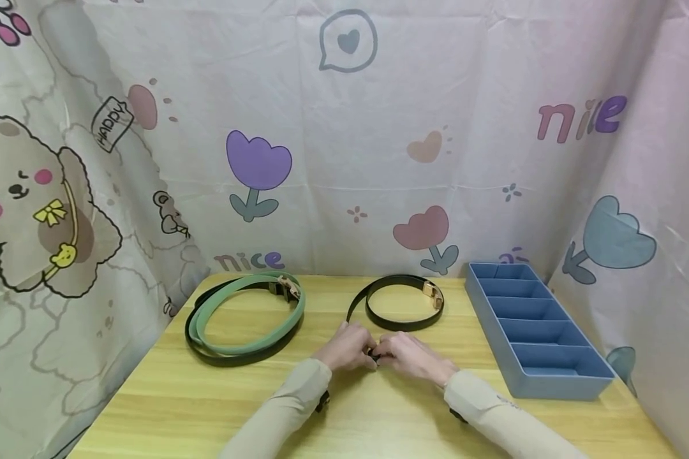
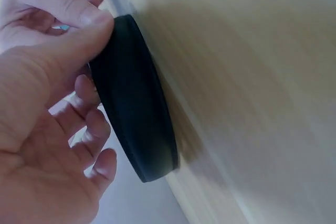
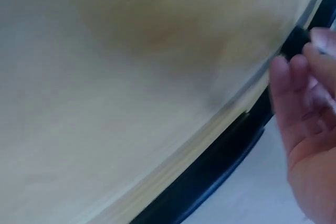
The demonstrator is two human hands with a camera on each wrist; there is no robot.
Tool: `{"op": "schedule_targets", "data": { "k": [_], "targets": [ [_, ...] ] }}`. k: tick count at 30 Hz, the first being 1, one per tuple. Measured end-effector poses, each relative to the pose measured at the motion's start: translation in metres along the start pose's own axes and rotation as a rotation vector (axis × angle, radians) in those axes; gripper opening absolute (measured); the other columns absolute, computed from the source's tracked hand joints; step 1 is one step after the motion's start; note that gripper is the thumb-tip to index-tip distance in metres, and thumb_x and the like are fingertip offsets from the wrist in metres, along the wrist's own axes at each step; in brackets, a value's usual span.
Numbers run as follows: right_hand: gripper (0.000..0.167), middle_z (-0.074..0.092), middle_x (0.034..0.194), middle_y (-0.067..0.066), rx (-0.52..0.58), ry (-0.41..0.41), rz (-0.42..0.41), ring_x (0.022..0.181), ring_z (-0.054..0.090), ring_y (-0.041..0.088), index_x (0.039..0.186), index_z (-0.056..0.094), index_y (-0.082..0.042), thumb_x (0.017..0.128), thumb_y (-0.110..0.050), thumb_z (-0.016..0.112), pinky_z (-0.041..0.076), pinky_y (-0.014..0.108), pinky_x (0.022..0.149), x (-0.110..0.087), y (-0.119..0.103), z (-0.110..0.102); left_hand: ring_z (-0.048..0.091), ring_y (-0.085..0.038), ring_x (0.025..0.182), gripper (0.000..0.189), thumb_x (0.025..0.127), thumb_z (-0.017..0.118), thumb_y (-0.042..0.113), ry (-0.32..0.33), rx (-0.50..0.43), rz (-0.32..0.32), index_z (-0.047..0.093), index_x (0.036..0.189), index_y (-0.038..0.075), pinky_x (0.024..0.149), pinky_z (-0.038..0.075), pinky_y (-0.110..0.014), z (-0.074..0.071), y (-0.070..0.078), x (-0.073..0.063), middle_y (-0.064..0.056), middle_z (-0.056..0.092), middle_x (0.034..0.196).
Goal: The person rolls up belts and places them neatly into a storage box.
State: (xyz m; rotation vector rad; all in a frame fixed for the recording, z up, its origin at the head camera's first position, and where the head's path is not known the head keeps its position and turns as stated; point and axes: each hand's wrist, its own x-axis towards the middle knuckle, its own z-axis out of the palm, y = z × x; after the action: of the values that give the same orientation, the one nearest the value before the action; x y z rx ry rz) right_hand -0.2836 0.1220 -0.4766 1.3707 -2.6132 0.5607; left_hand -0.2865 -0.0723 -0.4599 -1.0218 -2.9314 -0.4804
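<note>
A black belt [image 1: 402, 325] with a gold buckle [image 1: 433, 295] lies in a loop standing on its edge, just beyond both hands. One end of its strap runs toward my left hand [image 1: 347, 347]. Close by, my right hand [image 1: 407, 354] meets the left over the tabletop, a small dark piece of strap between their fingertips. In the left wrist view the left thumb and fingers pinch the black strap [image 2: 134, 103], which stands on edge. The right wrist view has the right hand's fingers [image 3: 286, 80] at a short dark piece [image 3: 296, 43].
On the left of the wooden table [image 1: 166, 395] lie a coiled green belt [image 1: 247, 349] and a black belt [image 1: 224, 361] together. A blue-grey tray [image 1: 557, 387] with several compartments stands on the right. A patterned curtain [image 1: 344, 127] hangs behind the table and at both sides.
</note>
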Motion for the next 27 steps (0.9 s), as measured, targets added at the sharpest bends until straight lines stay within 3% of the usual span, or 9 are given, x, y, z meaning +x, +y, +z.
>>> {"op": "schedule_targets", "data": {
  "k": [6, 11, 16, 19, 27],
  "targets": [
    [0.019, 0.064, 0.079, -0.007, -0.025, 0.041, 0.021, 0.068, 0.052, -0.001, 0.094, 0.074, -0.016, 0.083, -0.002, 0.069, 0.045, 0.013, 0.061, 0.000, -0.010, 0.004, 0.039, -0.006, 0.071, 0.014, 0.068, 0.086, 0.036, 0.036, 0.037, -0.033, 0.075, 0.068, 0.028, 0.073, 0.026, -0.025, 0.000, 0.001, 0.001, 0.020, 0.052, 0.061],
    [0.020, 0.068, 0.080, -0.005, 0.031, 0.036, 0.013, 0.071, 0.058, 0.000, 0.092, 0.075, -0.015, 0.083, 0.002, 0.068, 0.048, 0.013, 0.064, 0.003, -0.007, 0.003, 0.040, -0.005, 0.071, 0.016, 0.068, 0.085, 0.038, 0.043, 0.048, 0.019, 0.074, 0.069, 0.026, 0.071, 0.027, -0.024, 0.000, -0.002, 0.000, 0.020, 0.055, 0.062],
    [0.013, 0.070, 0.084, -0.005, 0.032, 0.019, -0.071, 0.077, 0.061, -0.001, 0.092, 0.076, -0.016, 0.084, -0.005, 0.073, 0.050, 0.013, 0.070, 0.008, 0.002, -0.002, 0.046, -0.003, 0.070, 0.019, 0.072, 0.085, 0.029, -0.028, -0.010, 0.074, 0.075, 0.087, 0.024, 0.071, 0.028, -0.025, -0.002, -0.010, -0.001, 0.015, 0.061, 0.068],
    [0.010, 0.069, 0.084, -0.006, 0.049, 0.001, -0.120, 0.077, 0.060, -0.001, 0.092, 0.075, -0.017, 0.085, -0.009, 0.074, 0.049, 0.012, 0.071, 0.009, 0.007, -0.005, 0.048, 0.000, 0.070, 0.020, 0.073, 0.085, 0.026, -0.073, -0.042, 0.069, 0.074, 0.090, 0.025, 0.074, 0.028, -0.025, -0.002, -0.012, 0.001, 0.016, 0.061, 0.071],
    [0.012, 0.066, 0.084, -0.007, 0.022, -0.044, -0.066, 0.074, 0.054, -0.002, 0.095, 0.075, -0.019, 0.089, -0.011, 0.070, 0.048, 0.015, 0.069, 0.010, 0.007, -0.007, 0.048, 0.001, 0.062, 0.015, 0.071, 0.086, 0.031, -0.031, -0.022, 0.016, 0.072, 0.073, 0.027, 0.074, 0.037, -0.023, 0.000, -0.011, 0.006, 0.021, 0.060, 0.066]
  ]
}}
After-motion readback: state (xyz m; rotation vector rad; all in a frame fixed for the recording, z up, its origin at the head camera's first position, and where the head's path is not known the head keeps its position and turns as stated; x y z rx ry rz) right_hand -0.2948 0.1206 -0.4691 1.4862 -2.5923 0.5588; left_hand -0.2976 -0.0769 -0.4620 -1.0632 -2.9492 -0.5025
